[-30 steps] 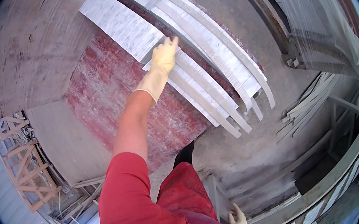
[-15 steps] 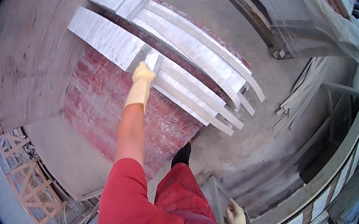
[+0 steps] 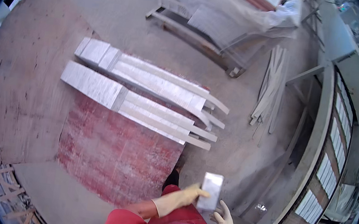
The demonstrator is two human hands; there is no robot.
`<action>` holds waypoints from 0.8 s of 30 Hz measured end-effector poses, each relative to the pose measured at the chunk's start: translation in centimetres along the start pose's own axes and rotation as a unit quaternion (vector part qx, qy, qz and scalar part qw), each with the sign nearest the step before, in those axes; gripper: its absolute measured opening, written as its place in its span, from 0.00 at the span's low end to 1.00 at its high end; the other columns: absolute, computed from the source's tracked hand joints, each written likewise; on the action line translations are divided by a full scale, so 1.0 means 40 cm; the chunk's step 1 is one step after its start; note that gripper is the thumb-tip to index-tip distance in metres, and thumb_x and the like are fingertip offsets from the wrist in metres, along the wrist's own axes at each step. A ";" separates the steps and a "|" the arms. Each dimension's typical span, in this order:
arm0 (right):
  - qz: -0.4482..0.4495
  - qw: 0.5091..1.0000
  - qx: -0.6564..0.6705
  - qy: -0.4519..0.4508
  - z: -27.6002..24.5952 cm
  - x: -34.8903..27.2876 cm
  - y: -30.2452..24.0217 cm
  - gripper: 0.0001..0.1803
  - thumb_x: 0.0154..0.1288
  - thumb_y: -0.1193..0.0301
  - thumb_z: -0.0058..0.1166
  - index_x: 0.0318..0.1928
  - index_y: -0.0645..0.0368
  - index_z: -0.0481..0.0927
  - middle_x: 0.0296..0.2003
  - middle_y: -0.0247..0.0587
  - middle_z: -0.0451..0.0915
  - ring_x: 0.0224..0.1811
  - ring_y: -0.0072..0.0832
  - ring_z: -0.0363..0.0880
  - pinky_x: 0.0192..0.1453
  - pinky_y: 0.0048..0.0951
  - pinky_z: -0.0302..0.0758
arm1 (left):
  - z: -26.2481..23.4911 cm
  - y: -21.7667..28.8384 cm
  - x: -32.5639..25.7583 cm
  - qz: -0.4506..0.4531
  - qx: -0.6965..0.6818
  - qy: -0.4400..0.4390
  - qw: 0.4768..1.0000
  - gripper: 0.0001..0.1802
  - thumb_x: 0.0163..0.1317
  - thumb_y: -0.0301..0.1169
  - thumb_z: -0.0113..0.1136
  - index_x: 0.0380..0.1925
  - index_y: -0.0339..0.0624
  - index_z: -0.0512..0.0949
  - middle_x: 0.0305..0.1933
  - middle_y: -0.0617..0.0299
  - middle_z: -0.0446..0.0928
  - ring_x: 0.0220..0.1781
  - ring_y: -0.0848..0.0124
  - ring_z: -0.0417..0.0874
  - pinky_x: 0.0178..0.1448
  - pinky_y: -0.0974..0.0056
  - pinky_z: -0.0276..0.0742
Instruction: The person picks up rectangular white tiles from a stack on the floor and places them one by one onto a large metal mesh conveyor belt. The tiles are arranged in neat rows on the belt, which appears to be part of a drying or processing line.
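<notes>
1. White tile [image 3: 211, 191] is held up in front of the body, over the widest thing here: concrete floor [image 3: 238, 147]. Open ground runs between the red board and the right-hand rack, with more beyond the tile rows.
2. Wooden sheet [image 3: 24, 87], left side, largely bare; its edge meets the red board.
3. Red board [image 3: 110, 153]: near half bare, right edge by the wearer's dark-clad lower leg.
4. Rack [image 3: 312, 156], long beam closing off the right side; pale strips along its outer face.
5. Plastic-covered load [image 3: 227, 23] on a low stand, blocking the far side.
6. Two tile rows, near [image 3: 92, 84] and far [image 3: 101, 52], a narrow gap between; curved strips overhang the board's right edge.
7. Loose slats [image 3: 273, 88] on the floor, between load and rack.
8. Timber frames [image 3: 14, 197], lower left corner.
9. Left hand [image 3: 184, 198], gloved, gripping the tile by its left edge. Right hand [image 3: 225, 220], gloved, fingers spread and holding nothing, just beside the tile; contact unclear.
</notes>
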State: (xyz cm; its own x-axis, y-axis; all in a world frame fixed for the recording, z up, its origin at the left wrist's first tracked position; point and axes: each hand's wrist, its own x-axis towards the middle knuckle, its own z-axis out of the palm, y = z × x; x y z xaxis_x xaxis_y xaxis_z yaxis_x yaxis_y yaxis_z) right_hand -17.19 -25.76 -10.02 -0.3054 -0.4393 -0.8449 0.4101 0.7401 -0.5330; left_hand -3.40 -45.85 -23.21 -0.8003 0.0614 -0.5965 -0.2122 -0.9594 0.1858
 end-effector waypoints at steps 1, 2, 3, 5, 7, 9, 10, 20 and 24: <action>-0.018 0.999 0.045 0.006 -0.006 -0.030 0.022 0.48 0.76 0.60 0.67 0.87 0.51 0.55 0.69 0.50 0.80 0.63 0.39 0.86 0.65 0.43 0.85 | 0.062 -0.037 0.008 0.008 0.033 -0.018 0.999 0.44 0.55 0.27 0.76 0.75 0.40 0.72 0.67 0.52 0.83 0.66 0.54 0.85 0.72 0.48 0.80; -0.047 0.994 0.100 0.020 -0.024 -0.060 0.061 0.50 0.75 0.58 0.69 0.87 0.51 0.54 0.69 0.49 0.80 0.63 0.39 0.87 0.63 0.43 0.86 | 0.121 -0.076 0.021 0.014 0.066 -0.038 0.997 0.46 0.55 0.29 0.76 0.76 0.39 0.70 0.69 0.50 0.82 0.68 0.55 0.84 0.74 0.49 0.78; -0.078 0.985 0.153 0.031 -0.039 -0.092 0.098 0.52 0.74 0.56 0.70 0.87 0.51 0.53 0.69 0.48 0.80 0.62 0.39 0.87 0.61 0.44 0.88 | 0.158 -0.119 0.036 0.029 0.118 -0.054 0.991 0.47 0.55 0.30 0.78 0.76 0.37 0.69 0.69 0.49 0.81 0.69 0.55 0.82 0.75 0.50 0.77; -0.155 0.964 0.215 0.037 -0.062 -0.157 0.146 0.56 0.69 0.51 0.74 0.87 0.54 0.54 0.70 0.46 0.79 0.66 0.39 0.84 0.64 0.44 0.84 | 0.259 -0.165 0.008 0.080 0.190 -0.060 0.977 0.50 0.55 0.31 0.80 0.77 0.35 0.66 0.69 0.48 0.80 0.71 0.57 0.81 0.76 0.52 0.75; -0.258 0.931 0.254 0.048 -0.071 -0.227 0.164 0.61 0.62 0.45 0.79 0.85 0.59 0.58 0.72 0.44 0.77 0.73 0.37 0.78 0.74 0.42 0.76 | 0.405 -0.180 -0.084 0.122 0.244 -0.054 0.960 0.51 0.55 0.31 0.81 0.77 0.34 0.65 0.68 0.49 0.79 0.70 0.57 0.81 0.75 0.53 0.75; -0.358 0.892 0.273 0.034 -0.081 -0.281 0.171 0.68 0.54 0.40 0.83 0.83 0.65 0.62 0.73 0.44 0.75 0.78 0.36 0.73 0.81 0.40 0.69 | 0.488 -0.228 -0.169 0.178 0.290 -0.039 0.939 0.53 0.57 0.34 0.83 0.78 0.33 0.62 0.70 0.48 0.78 0.72 0.59 0.79 0.77 0.53 0.75; -0.383 0.877 0.286 0.046 -0.086 -0.333 0.173 0.70 0.51 0.39 0.84 0.82 0.67 0.62 0.73 0.44 0.76 0.77 0.36 0.73 0.80 0.40 0.70 | 0.525 -0.279 -0.197 0.199 0.274 -0.046 0.940 0.54 0.57 0.34 0.84 0.78 0.32 0.62 0.70 0.47 0.77 0.73 0.59 0.79 0.77 0.53 0.74; -0.477 0.813 0.324 0.077 -0.167 -0.804 0.387 0.71 0.42 0.33 0.84 0.79 0.62 0.66 0.71 0.42 0.75 0.72 0.35 0.77 0.76 0.41 0.74 | 0.821 -0.647 -0.356 0.245 0.133 -0.427 0.860 0.70 0.53 0.49 0.85 0.88 0.48 0.48 0.83 0.49 0.66 0.77 0.49 0.77 0.81 0.40 0.72; -0.472 0.822 0.306 0.094 -0.170 -0.881 0.483 0.69 0.45 0.37 0.85 0.80 0.60 0.65 0.71 0.42 0.75 0.73 0.35 0.76 0.77 0.41 0.72 | 0.853 -0.744 -0.412 0.142 0.087 -0.419 0.892 0.71 0.54 0.59 0.81 0.89 0.52 0.47 0.83 0.48 0.66 0.72 0.50 0.82 0.77 0.42 0.78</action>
State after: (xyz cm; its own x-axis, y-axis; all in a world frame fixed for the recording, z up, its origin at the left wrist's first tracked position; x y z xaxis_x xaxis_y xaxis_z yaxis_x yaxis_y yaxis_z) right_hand -4.36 7.50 9.76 -0.8393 -0.5412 -0.0510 0.2519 -0.3040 -0.9188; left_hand -3.03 -8.92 7.72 -0.9583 0.0773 0.2750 0.0406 -0.9160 0.3991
